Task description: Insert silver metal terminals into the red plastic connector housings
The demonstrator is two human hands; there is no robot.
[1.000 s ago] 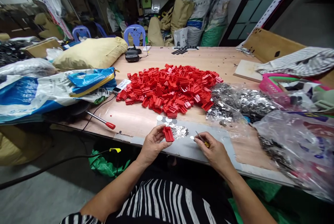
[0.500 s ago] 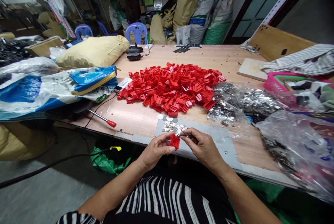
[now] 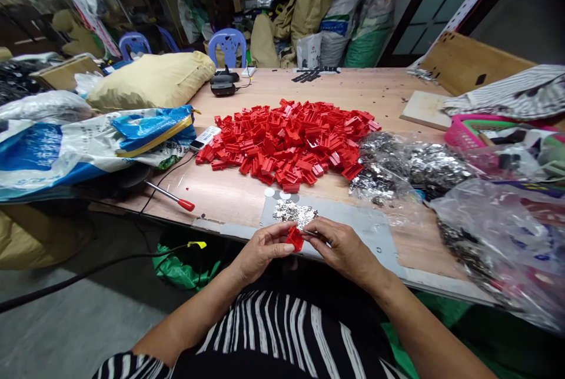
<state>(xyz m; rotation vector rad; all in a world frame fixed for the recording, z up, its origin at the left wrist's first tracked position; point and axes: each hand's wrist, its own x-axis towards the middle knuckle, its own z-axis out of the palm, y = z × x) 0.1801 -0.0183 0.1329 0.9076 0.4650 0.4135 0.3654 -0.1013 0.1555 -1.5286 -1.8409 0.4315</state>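
My left hand pinches a small open-topped red plastic box between thumb and fingers, just past the table's near edge. Against the box's right side, my right hand is closed round a thin metal tool. The tool's tip reaches the rim of the box; fingers cover most of the rest, so its kind is unclear. Just beyond both hands lies a little heap of shiny metal pieces on a grey sheet. Farther back, a large pile of similar red boxes spreads over the table.
Clear bags of metal pieces lie right of the pile, near a pink basket. At left are a blue-white sack, a red-tipped metal rod and a small white device with a cable. A beige sack lies behind.
The view has tilted slightly, so the table sits a bit higher. The red box has turned a little in my left hand, and the tool in my right hand now lies flatter against its rim.
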